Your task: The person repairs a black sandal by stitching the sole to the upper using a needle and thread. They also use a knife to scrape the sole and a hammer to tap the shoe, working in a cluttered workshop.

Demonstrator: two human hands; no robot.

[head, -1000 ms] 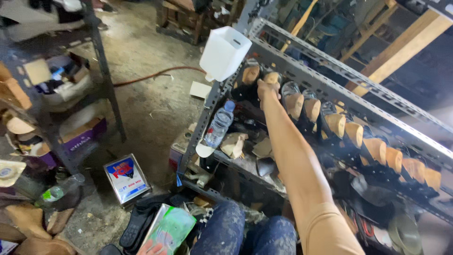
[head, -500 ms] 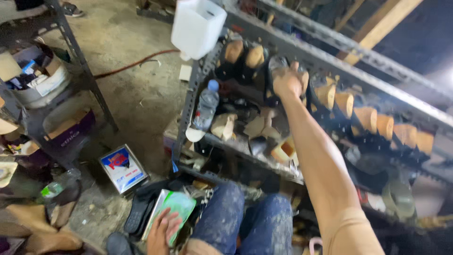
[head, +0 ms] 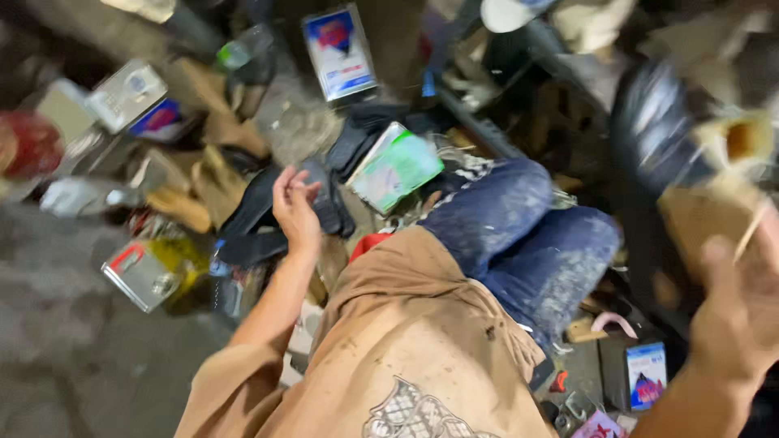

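My right hand [head: 742,312] already clutches a blurred dark shoe on its wooden last [head: 690,162], while my left hand [head: 296,209], fingers loosely curled and empty, hovers over black soles [head: 268,219] on the floor.

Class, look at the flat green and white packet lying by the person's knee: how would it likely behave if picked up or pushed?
The green and white packet looks thin and flat, so probably light. Its glossy face suggests it may be slippery. Lying tilted on dark shoe pieces, it would likely slide rather than roll.
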